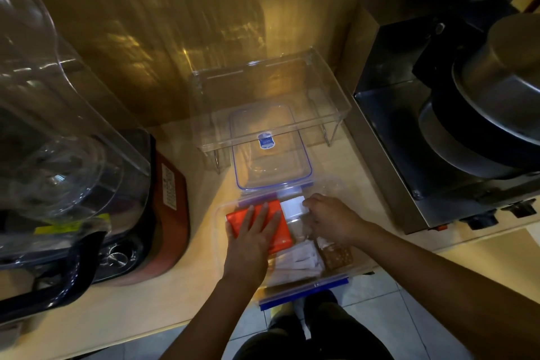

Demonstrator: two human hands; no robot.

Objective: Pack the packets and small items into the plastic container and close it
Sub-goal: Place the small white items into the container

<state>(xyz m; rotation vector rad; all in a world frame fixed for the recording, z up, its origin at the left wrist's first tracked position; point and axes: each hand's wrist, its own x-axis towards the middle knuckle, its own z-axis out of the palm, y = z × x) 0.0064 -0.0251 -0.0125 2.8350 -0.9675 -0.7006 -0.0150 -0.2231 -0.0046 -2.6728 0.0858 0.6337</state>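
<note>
The left hand is lying flat, fingers spread, pressing the orange rectangular packet into the clear plastic container. The right hand is seemingly pinching a small white packet. The blue-rimmed clear lid is lying just beyond, lengthwise away.

Plastic container: clear, trimmed with a blue clip along the near edge. Lid: clear, outlined in blue, marked with a small blue-and-white label. Packet: plain bright orange-red. Paper sachets: white. Square item: brown, patterned with what seem to be pale dots. Counter: pale wood tone. Appliance: black and steel grey.
</note>
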